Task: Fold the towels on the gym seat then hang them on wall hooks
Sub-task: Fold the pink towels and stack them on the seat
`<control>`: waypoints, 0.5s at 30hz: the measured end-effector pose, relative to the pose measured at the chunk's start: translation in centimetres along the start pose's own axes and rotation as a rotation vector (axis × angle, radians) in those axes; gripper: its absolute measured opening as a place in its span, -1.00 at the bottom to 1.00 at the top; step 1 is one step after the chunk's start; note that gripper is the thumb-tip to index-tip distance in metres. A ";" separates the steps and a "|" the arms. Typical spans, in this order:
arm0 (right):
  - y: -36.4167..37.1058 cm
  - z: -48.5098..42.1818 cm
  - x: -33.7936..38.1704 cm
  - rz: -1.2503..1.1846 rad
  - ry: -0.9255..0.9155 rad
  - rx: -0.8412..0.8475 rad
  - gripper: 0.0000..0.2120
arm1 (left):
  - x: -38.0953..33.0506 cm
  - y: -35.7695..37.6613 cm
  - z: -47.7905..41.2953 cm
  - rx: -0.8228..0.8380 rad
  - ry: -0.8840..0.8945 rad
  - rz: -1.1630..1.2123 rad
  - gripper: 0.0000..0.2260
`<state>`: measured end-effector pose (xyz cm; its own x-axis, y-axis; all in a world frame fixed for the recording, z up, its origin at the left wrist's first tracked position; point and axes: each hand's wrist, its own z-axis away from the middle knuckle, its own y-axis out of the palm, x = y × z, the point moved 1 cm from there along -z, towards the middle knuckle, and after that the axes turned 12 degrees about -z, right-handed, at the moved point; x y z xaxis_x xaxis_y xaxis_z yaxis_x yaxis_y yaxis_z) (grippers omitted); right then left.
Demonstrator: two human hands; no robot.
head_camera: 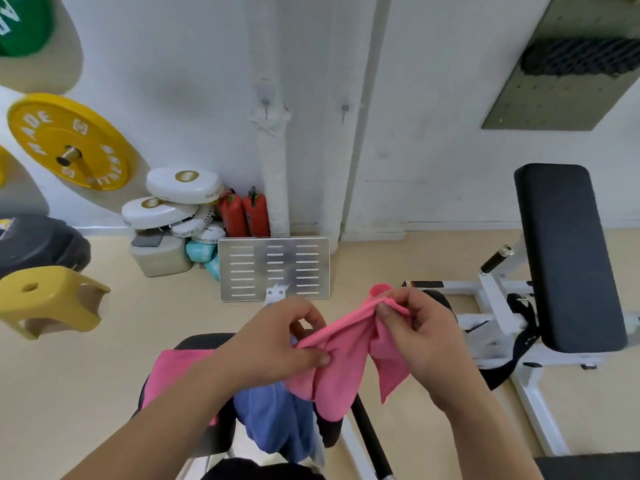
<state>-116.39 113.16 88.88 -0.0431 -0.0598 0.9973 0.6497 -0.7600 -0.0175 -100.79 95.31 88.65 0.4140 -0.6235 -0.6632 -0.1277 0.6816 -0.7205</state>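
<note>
My left hand (277, 344) and right hand (427, 344) each pinched the pink towel (343, 368) by its top edge, fingers curled, with the blue towel (273, 420) lying just below them.

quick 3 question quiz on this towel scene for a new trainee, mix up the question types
1. True or false: the left hand and right hand both pinch the pink towel.
2. Which towel hangs off the gym seat just below the held one? A blue, B green, C white
3. Fill in: the wall hooks hold ___ towels.
Key: 1 true; 2 A, the blue towel; 3 no.
</note>
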 end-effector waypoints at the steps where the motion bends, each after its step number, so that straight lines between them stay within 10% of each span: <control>1: 0.5 -0.6 -0.2 -0.004 0.007 -0.026 -0.83 | 1.2 -0.6 0.3 0.001 -0.021 -0.045 -0.75; 15: 6.6 -7.3 -2.1 0.013 0.130 -0.562 -0.89 | 14.7 -13.8 5.4 -0.018 -0.256 0.221 -0.70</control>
<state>-117.49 103.55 86.16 -0.1541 -0.1232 0.9803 0.1497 -0.9837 -0.1001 -88.09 78.79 89.99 0.5871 -0.3433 -0.7331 -0.2546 0.7814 -0.5698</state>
